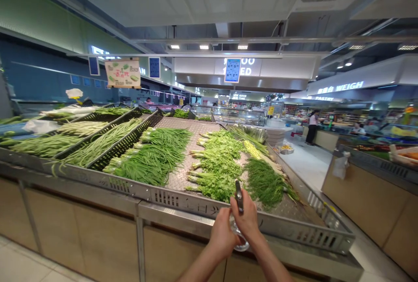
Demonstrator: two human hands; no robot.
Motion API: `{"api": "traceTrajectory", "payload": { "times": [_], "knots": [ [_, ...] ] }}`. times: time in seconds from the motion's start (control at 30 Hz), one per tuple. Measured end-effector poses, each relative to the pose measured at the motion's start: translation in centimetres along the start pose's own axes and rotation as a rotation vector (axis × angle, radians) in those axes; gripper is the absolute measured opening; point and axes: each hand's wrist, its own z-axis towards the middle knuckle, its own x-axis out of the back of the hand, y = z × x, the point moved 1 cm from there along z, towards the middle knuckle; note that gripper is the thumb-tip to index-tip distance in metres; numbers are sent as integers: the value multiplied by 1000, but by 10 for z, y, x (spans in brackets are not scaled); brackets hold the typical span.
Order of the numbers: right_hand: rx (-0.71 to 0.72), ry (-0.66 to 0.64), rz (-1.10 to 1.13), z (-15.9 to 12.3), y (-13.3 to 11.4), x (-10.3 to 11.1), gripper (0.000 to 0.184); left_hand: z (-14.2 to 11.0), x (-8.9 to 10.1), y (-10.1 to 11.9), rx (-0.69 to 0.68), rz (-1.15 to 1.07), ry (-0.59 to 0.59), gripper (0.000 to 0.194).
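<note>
My left hand (222,234) and my right hand (248,219) meet in front of me, both closed round a clear spray bottle (240,240) with a dark trigger head (239,195). The nozzle points at the vegetable stand. Straight ahead of it lie bunches of leafy coriander (218,166) and feathery dill (264,181) on the perforated metal display tray (183,199). Long green chives (153,155) lie to the left of them.
Black plastic dividers (127,140) separate rows of long green stalks at the left. An aisle (307,160) runs along the right, with a wooden counter (365,199) beyond it. A person (312,127) stands far back at a counter. Signs hang overhead.
</note>
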Motion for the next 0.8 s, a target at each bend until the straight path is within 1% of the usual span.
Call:
{"api": "traceTrajectory", "payload": {
  "times": [0.27, 0.37, 0.43, 0.57, 0.7, 0.8],
  "knots": [
    [46, 50, 31, 39, -21, -3, 33, 34, 23, 9, -93, -6, 63, 58],
    [52, 55, 29, 57, -21, -4, 31, 48, 27, 14, -93, 10, 69, 59],
    [15, 39, 21, 69, -18, -5, 28, 58, 26, 16, -85, 32, 77, 59],
    [-60, 20, 12, 90, -1, -11, 26, 79, 17, 17, -63, 78, 98, 59],
    [-39, 20, 65, 113, 21, -13, 24, 107, 0, 17, -51, 97, 125, 59],
    [4, -14, 133, 136, 39, -11, 23, 131, -17, 18, -72, 87, 173, 55]
  ]
}}
